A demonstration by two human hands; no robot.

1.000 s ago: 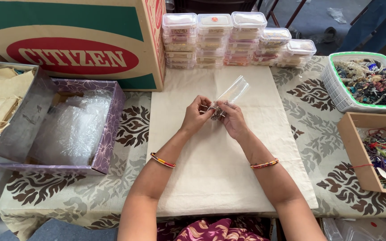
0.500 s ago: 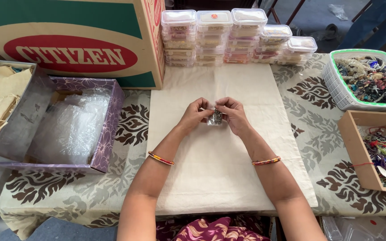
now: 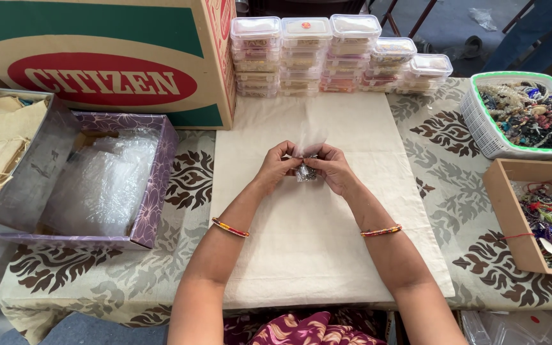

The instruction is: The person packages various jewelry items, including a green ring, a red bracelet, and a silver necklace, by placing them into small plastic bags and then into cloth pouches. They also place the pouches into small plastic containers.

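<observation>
Above the middle of the cream cloth (image 3: 314, 255), a small clear pouch (image 3: 306, 167) is pinched between the left hand (image 3: 277, 167) and right hand (image 3: 332, 169), both closed on it equally; its long axis points toward the far table edge.

A big cardboard box (image 3: 103, 61) stands far left. Stacked clear plastic tubs (image 3: 337, 54) line the far edge of a cream cloth (image 3: 314, 255). A purple box (image 3: 154, 185) of clear bags sits left; a white basket (image 3: 480, 131) and wooden tray (image 3: 509, 217) of beads sit right.
</observation>
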